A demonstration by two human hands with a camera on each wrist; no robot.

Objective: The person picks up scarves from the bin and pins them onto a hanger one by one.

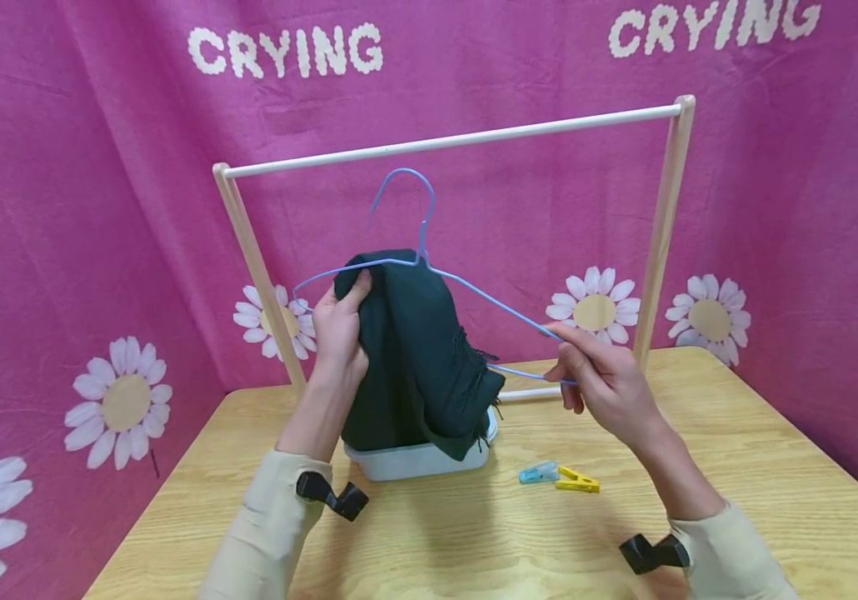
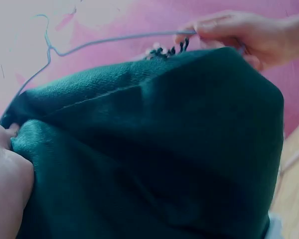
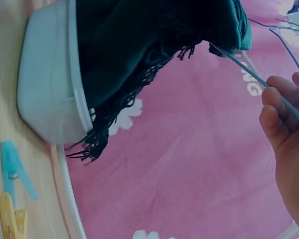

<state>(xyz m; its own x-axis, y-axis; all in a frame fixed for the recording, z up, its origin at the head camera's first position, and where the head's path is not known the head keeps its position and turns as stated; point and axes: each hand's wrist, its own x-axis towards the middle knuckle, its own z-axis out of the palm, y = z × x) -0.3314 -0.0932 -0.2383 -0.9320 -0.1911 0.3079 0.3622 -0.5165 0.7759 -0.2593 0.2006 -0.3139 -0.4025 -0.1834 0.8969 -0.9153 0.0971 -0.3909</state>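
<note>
A dark green fringed scarf [image 1: 406,358] is draped at a blue wire hanger [image 1: 500,305], held up in the air before me. My left hand [image 1: 339,329] pinches the scarf near the hanger's left arm, thumb on top of the cloth. At the other end, my right hand [image 1: 601,379] grips the hanger's right corner, fingers curled round the wire. The hanger's hook points up, with nothing on it. Below, the scarf hangs down into a white tub [image 1: 414,467]. Its fringe [image 3: 139,84] trails over the tub's edge in the right wrist view. Cloth hides much of the hanger's lower bar.
Behind the hanger stands a wooden rack with a white top rail [image 1: 451,142]. A blue clothespin [image 1: 539,472] and a yellow clothespin [image 1: 577,481] lie on the wooden table [image 1: 706,442], right of the tub. A pink flowered curtain [image 1: 504,75] surrounds the table's back and sides.
</note>
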